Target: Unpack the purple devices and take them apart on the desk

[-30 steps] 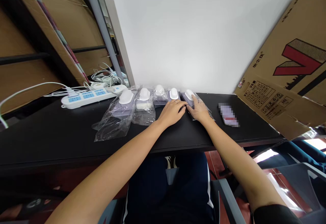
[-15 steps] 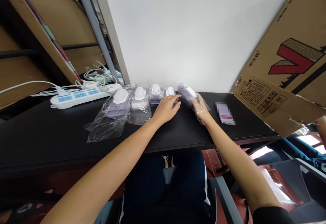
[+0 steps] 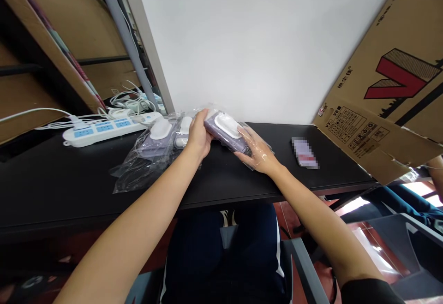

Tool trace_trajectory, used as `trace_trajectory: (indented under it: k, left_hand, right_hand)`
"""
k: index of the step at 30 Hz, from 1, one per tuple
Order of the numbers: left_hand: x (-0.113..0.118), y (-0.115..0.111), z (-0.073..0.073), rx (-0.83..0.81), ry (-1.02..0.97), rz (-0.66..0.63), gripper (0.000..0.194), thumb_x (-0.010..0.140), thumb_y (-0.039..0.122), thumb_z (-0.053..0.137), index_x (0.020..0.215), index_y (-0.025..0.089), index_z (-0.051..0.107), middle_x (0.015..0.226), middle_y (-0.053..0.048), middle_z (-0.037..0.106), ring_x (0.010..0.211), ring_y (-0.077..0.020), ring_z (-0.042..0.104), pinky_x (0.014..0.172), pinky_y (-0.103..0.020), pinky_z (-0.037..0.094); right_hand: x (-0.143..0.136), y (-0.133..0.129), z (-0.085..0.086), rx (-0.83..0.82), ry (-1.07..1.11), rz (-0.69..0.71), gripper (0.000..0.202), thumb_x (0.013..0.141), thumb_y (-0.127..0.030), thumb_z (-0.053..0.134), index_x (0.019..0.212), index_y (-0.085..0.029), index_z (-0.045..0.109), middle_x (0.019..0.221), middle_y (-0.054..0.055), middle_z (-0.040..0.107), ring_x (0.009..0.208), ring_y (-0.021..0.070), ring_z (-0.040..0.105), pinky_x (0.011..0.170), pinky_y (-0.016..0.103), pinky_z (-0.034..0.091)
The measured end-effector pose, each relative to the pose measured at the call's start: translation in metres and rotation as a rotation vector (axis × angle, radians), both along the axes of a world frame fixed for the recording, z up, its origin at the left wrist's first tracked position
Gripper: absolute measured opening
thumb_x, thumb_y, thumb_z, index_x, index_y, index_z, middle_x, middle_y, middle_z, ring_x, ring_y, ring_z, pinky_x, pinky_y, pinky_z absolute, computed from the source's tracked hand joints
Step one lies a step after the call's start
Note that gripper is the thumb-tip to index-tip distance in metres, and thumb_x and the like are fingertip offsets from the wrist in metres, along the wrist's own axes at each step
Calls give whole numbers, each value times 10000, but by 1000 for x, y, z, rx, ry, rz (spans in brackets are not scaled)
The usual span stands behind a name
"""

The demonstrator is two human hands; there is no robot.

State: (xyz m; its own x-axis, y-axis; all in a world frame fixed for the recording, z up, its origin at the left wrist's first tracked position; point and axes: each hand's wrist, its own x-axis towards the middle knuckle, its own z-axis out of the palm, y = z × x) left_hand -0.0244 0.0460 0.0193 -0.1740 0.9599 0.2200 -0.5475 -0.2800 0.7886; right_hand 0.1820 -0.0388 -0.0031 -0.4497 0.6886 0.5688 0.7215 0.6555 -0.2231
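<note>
Between my two hands a purple-grey slab with a white oval piece on top [image 3: 226,126] is held tilted just above the black table, wrapped in clear plastic. Its left end is in my left hand [image 3: 200,139], fingers closed along the edge. At the other end my right hand [image 3: 259,152] grips it, with shiny clear film over part of the hand. To the left lie similar bagged purple-grey pieces with white tops: one at the far left [image 3: 161,129] and another beside it [image 3: 186,125], partly hidden behind my left arm.
A white power strip with blue sockets [image 3: 110,131] and tangled white cables lies at the left. Right of my hands is a phone with a blurred screen [image 3: 305,152]. A large cardboard box panel [image 3: 380,82] leans at the right. The white wall [image 3: 242,41] stands behind the table.
My right hand has moved left with the bagged piece, which has turned so its white oval faces up. My left hand has shifted left and closed on its end.
</note>
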Motion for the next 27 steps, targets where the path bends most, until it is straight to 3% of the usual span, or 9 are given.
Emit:
trace_trajectory:
  k: [4, 8, 15, 18, 21, 25, 27]
  left_hand:
    - [-6, 4, 8, 58, -10, 116, 282, 827, 409, 781, 985, 187, 709, 898, -37, 755, 812, -179, 734, 657, -240, 583]
    - [-14, 7, 16, 150, 9, 170, 240, 859, 373, 775, 977, 170, 722, 868, -45, 765, 855, -198, 758, 745, -288, 621]
    - [-25, 19, 13, 273, 70, 247, 252, 878, 412, 800, 898, 192, 679, 876, -41, 754, 962, -206, 751, 788, -300, 631]
    - [-36, 27, 15, 228, 55, 291, 180, 954, 350, 743, 955, 191, 657, 845, -13, 723, 887, -173, 727, 740, -293, 616]
    - [-54, 29, 24, 115, 14, 387, 41, 1036, 174, 583, 1054, 181, 619, 839, 19, 696, 798, -116, 689, 726, -262, 575]
    - [-83, 20, 35, -93, -44, 648, 198, 1106, 170, 351, 1245, 179, 491, 1060, -20, 711, 715, -92, 665, 653, -246, 525]
    - [-94, 16, 35, -119, 12, 771, 384, 1042, 28, 248, 1372, 182, 369, 1350, -92, 654, 840, -98, 694, 718, -255, 548]
  right_hand:
    - [4, -3, 5, 70, -72, -61, 678, 1050, -455, 577, 1683, -313, 379, 1747, 135, 323, 1614, 332, 338, 1269, 572, 393]
    - [6, -6, 9, 149, -122, -82, 611, 1044, -403, 586, 1636, -307, 475, 1734, 135, 345, 1606, 347, 342, 1275, 597, 361]
    - [8, -11, 12, 138, -167, -116, 610, 1048, -418, 581, 1641, -337, 463, 1735, 119, 341, 1599, 343, 342, 1237, 576, 402]
    - [5, -15, 14, 115, -221, -121, 615, 1042, -410, 594, 1640, -363, 458, 1744, 117, 328, 1593, 366, 343, 1199, 581, 426]
    - [6, -18, 13, 144, -252, -114, 577, 1044, -355, 582, 1614, -363, 493, 1730, 132, 344, 1576, 374, 362, 1180, 581, 426]
    - [20, -17, 7, 192, -230, -136, 619, 997, -292, 636, 1593, -377, 491, 1695, 131, 386, 1561, 389, 367, 1161, 602, 431]
    - [29, -14, 3, 233, -157, -191, 664, 962, -287, 676, 1590, -359, 474, 1654, 152, 420, 1529, 394, 407, 1140, 614, 451]
